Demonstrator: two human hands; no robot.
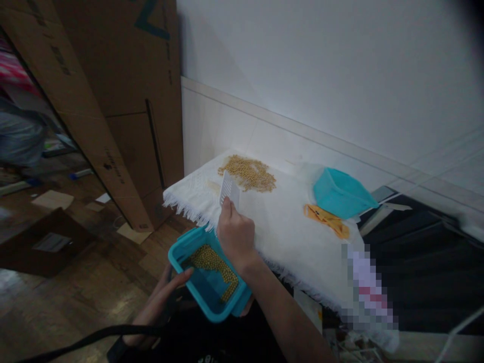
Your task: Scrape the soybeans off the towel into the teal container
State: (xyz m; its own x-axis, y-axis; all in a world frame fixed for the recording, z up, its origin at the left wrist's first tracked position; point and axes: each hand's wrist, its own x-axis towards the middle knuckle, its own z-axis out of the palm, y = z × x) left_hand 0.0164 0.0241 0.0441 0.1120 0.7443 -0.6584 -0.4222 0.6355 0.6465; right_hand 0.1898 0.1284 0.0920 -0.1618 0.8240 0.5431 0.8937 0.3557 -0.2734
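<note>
My left hand (pixel 177 281) grips a blue plastic basin (pixel 204 297) by its near left rim, thumb over the edge. Soybeans (pixel 212 262) lie in it, mostly along the far and right sides. The basin is tilted below the front edge of a table covered with a white fringed cloth (pixel 287 227). Above it, my right hand (pixel 236 229) is closed on a white slotted scraper (pixel 229 190), whose blade points at a spread of loose soybeans (pixel 249 174) on the cloth. The scraper's blade seems to stand at the near left side of that spread.
On the cloth at the right stand a second blue basin (pixel 340 191) and a crumpled orange cloth (pixel 328 220). A tall cardboard box (pixel 136 75) rises at the left, and a white wall (pixel 321 65) is behind. An open carton (pixel 41 242) sits on the wooden floor.
</note>
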